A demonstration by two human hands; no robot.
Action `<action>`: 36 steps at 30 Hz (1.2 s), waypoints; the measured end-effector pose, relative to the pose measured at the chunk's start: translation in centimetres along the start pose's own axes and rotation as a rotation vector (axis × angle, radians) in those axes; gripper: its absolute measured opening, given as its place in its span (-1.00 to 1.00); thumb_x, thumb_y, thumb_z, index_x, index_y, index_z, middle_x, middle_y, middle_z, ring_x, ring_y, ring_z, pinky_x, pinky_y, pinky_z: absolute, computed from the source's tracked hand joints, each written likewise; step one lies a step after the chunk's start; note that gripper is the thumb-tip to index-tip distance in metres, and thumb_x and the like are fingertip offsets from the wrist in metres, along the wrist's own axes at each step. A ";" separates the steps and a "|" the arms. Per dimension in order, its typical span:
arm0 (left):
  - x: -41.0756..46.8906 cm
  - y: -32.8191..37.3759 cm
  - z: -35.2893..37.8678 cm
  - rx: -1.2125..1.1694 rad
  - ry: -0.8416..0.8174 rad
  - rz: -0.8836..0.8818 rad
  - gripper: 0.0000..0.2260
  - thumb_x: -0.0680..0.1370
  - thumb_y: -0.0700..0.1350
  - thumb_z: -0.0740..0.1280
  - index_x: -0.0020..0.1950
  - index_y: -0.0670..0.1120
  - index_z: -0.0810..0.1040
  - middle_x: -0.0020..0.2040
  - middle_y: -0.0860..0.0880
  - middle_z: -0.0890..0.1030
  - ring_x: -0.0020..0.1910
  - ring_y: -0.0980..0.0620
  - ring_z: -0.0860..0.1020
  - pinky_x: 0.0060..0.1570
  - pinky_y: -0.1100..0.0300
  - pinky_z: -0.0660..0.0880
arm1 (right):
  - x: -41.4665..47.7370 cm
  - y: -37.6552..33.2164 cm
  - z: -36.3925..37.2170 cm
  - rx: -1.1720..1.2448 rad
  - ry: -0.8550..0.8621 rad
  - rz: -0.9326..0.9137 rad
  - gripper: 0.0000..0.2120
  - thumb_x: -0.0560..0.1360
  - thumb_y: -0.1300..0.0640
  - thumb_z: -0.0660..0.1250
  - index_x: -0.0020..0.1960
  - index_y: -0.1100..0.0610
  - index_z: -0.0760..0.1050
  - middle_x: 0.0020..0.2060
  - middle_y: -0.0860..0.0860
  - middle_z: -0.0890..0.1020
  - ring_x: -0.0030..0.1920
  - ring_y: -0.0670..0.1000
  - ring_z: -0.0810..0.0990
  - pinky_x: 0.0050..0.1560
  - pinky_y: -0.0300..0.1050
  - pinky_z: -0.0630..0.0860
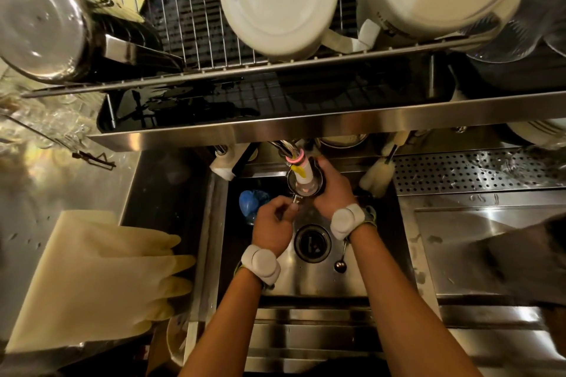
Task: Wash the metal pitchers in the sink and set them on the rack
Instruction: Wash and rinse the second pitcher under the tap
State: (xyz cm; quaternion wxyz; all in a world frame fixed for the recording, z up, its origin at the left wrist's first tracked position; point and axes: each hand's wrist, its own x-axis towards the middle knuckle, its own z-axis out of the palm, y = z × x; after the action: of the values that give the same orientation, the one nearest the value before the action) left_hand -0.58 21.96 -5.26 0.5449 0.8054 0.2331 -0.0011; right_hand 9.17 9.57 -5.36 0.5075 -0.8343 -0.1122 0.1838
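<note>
So that water can run straight into it, the metal pitcher [307, 191] is held just beneath the faucet [300, 168], over the sink [306, 278], mouth turned up and long axis judged roughly upright. Its handle is pointed toward the person and pinched by fingers [280, 200] of the left hand [271, 223]. Its body, beside the faucet, is wrapped by the right hand [332, 190]. The rack [196, 27] is set beyond the faucet.
</note>
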 end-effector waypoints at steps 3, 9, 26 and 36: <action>-0.4 0.1 -0.5 0.007 0.010 0.012 -0.89 0.61 -0.20 0.29 -0.04 -0.15 0.61 -0.16 -0.02 0.64 -0.16 0.18 0.58 -0.07 0.37 0.49 | -0.1 0.4 0.6 0.088 -0.044 0.014 -0.33 0.36 0.24 0.60 0.39 0.01 0.44 0.17 -0.05 0.64 0.22 -0.07 0.56 0.26 -0.10 0.49; -0.9 0.6 -1.2 0.018 0.015 0.004 -0.87 0.63 -0.12 0.26 -0.04 -0.07 0.59 -0.21 0.08 0.60 -0.23 0.26 0.54 -0.11 0.31 0.47 | 0.2 1.8 2.2 0.218 -0.117 0.052 -0.23 0.28 0.26 0.64 0.42 0.06 0.42 0.25 -0.02 0.62 0.28 0.00 0.58 0.28 -0.12 0.50; -0.7 2.2 -2.3 -0.067 0.134 -0.005 -0.72 0.61 0.02 0.29 -0.19 -0.14 0.58 -0.34 0.02 0.58 -0.37 0.21 0.53 -0.30 0.36 0.47 | -1.2 3.0 3.0 0.513 -0.567 0.409 -0.40 0.39 -0.07 0.58 0.38 -0.06 0.50 0.23 -0.03 0.67 0.32 0.04 0.59 0.38 0.13 0.47; -0.3 1.4 -2.0 -0.160 0.059 -0.204 -0.66 0.64 0.04 0.21 -0.14 -0.16 0.60 -0.32 -0.02 0.55 -0.31 0.08 0.52 -0.17 0.17 0.50 | -0.5 3.7 1.0 0.356 -0.494 0.441 -0.18 0.23 -0.14 0.68 0.41 -0.09 0.43 0.27 -0.03 0.62 0.21 0.01 0.64 0.29 0.06 0.57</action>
State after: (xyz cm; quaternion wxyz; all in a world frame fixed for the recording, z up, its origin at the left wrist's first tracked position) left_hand -0.83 23.22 -3.12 0.5973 0.7313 0.3289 -0.0143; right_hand 8.29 8.46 -8.96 0.5505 -0.6677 -0.0154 0.5008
